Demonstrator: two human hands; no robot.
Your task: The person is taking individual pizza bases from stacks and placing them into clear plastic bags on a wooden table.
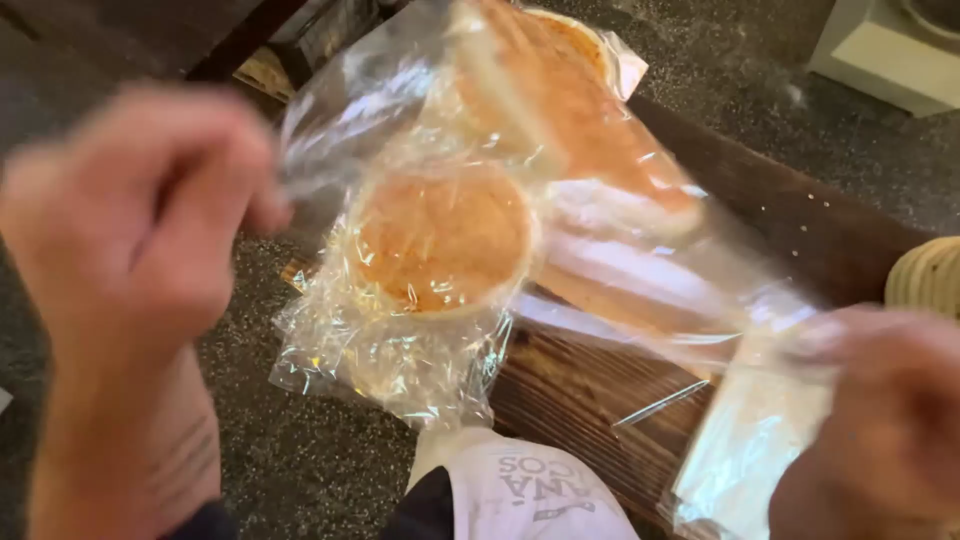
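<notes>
Both hands, left [140, 230] and right [880, 420], pinched shut on a clear bag [420, 350] of round buns [445, 238] (above a wooden bench [580, 400])

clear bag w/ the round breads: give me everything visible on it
The clear plastic bag is thin, glossy and heavily crinkled, held in the air above a dark wooden table. Inside are round flat breads with golden-brown faces and pale rims; one faces the camera, others sit tilted behind it, count unclear. The left hand pinches the film at its upper left edge. The right hand, blurred, grips the stretched end at lower right. The bottom corner hangs loose and bunched.
</notes>
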